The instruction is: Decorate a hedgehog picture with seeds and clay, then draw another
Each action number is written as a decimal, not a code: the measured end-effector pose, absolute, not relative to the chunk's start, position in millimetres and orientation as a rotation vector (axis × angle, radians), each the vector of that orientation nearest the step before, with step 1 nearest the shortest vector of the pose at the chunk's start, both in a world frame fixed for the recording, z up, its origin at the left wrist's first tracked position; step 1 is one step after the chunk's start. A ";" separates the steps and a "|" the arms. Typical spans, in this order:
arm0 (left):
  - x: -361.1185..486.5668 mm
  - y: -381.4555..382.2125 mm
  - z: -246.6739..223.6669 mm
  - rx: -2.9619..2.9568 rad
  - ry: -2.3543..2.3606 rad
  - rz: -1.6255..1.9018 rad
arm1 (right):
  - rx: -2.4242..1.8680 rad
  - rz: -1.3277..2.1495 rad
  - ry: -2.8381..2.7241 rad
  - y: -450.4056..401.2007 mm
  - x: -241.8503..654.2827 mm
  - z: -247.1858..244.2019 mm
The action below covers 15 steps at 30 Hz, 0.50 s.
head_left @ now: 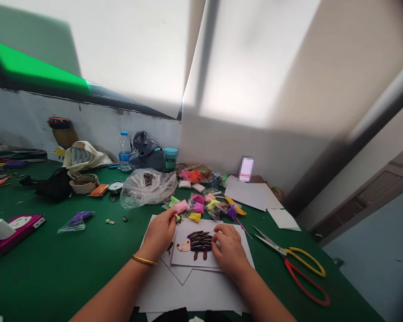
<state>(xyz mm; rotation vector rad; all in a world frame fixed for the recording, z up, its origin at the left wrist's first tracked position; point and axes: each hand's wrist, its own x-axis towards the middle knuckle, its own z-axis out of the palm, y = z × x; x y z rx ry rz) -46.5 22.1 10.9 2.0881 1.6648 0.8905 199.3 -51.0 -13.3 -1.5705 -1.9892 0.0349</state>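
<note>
Green worktable (pixel 53 277): left hand (pixel 159 232) pinched, hold unclear; right hand (pixel 230 250) curled on hedgehog card (pixel 195 246).

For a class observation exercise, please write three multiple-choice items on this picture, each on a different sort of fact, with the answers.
1. Where is the gold bangle?
A. Right wrist
B. Left wrist
C. On the table

2. What colours are the handles of the scissors?
A. Yellow and red
B. Blue and green
C. Black and white

3. What does the right hand touch?
A. The scissors
B. A water bottle
C. The hedgehog picture

Answers:
1. B: the bangle circles that wrist.
2. A: one yellow loop and one red loop show.
3. C: its fingers rest on the picture's edge.
</note>
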 end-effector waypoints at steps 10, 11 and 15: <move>-81.7 27.1 24.7 2.314 1.607 0.462 | -1.539 0.054 -1.846 -48.6 205.1 -13.2; -80.0 24.8 24.0 2.361 1.618 0.401 | -1.535 0.056 -1.839 -47.9 205.5 -14.2; -73.2 19.3 21.5 2.466 1.661 0.279 | -1.492 0.052 -1.810 -46.6 206.4 -16.2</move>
